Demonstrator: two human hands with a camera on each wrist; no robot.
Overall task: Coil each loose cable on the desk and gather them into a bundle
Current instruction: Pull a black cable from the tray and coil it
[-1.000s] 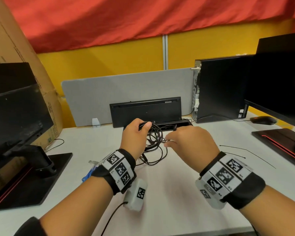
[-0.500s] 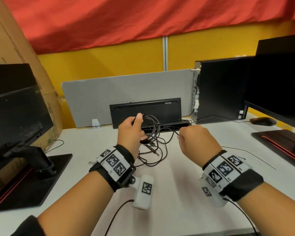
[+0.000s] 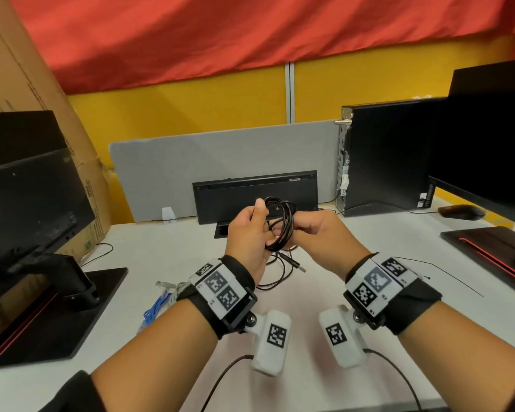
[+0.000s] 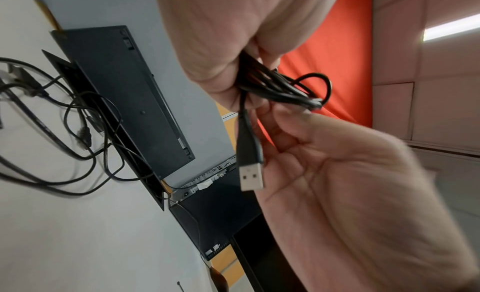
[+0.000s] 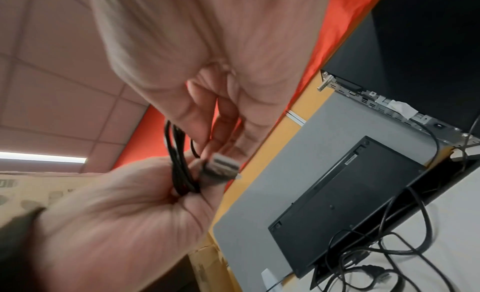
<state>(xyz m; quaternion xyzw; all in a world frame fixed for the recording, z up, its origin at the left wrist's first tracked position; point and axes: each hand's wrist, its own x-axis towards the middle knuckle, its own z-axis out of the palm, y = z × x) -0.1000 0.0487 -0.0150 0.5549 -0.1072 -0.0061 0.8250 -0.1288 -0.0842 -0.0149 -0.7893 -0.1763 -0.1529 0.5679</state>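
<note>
A black USB cable (image 3: 283, 224) is wound into a small coil and held up above the desk. My left hand (image 3: 256, 224) grips one side of the coil (image 4: 275, 85), thumb on top. Its USB plug (image 4: 250, 173) hangs free below the coil. My right hand (image 3: 305, 231) is against the coil's other side, and its curled fingers (image 5: 221, 120) pinch the strands beside the plug (image 5: 223, 167). More loose black cables (image 3: 277, 278) lie tangled on the white desk (image 3: 309, 292) right under my hands.
A blue and white cable (image 3: 158, 304) lies at the left by my forearm. A keyboard (image 3: 256, 194) stands on edge behind an open cable port (image 3: 220, 231). Monitors (image 3: 27, 197) (image 3: 488, 144), a PC tower (image 3: 390, 156), a mouse (image 3: 461, 212) and a thin black tie (image 3: 446, 272) flank the area.
Both hands have risen off the desk with the coil. My right hand has moved left from holding the cable out to the side and now meets the coil.
</note>
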